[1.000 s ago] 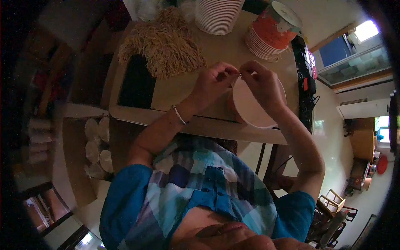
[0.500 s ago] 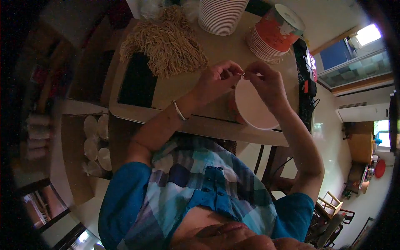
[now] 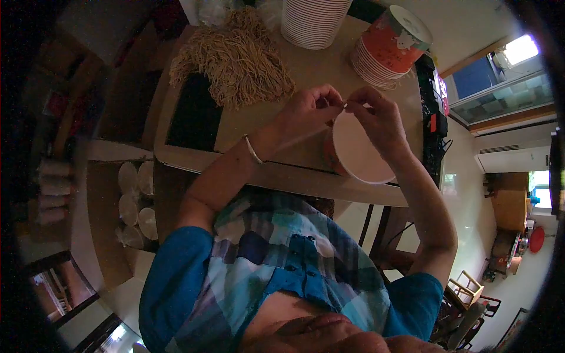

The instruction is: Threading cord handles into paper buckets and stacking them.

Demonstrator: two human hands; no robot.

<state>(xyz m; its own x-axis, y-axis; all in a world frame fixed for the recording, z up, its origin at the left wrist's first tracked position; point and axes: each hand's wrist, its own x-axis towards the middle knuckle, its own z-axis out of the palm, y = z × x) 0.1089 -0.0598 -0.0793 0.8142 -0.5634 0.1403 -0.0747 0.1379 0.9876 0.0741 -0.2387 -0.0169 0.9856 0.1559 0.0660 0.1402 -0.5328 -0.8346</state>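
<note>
A round paper tub (image 3: 364,150) with a pale inside and a reddish outer wall leans near the front edge of the table, its mouth facing me. My left hand (image 3: 311,112), a bangle on its wrist, is pinched closed just left of the tub's rim. Thumb and fingers of my right hand (image 3: 376,115) are also pinched at the upper rim, and the hand covers part of the opening. The fingertips of both hands meet over a tiny light bit that is too small to name. Left of the hands lies a heap of tan strings (image 3: 241,70).
Behind my hands stand a tall stack of white tubs (image 3: 312,23) and a nested stack of orange printed tubs (image 3: 391,47). Dark equipment (image 3: 432,117) lines the table's right side. At lower left, an open cardboard box (image 3: 109,235) holds wrapped pale rolls or stacks.
Both hands stay at the tub's rim with only slight finger movement. The tiny light bit between the fingertips shows a little more plainly.
</note>
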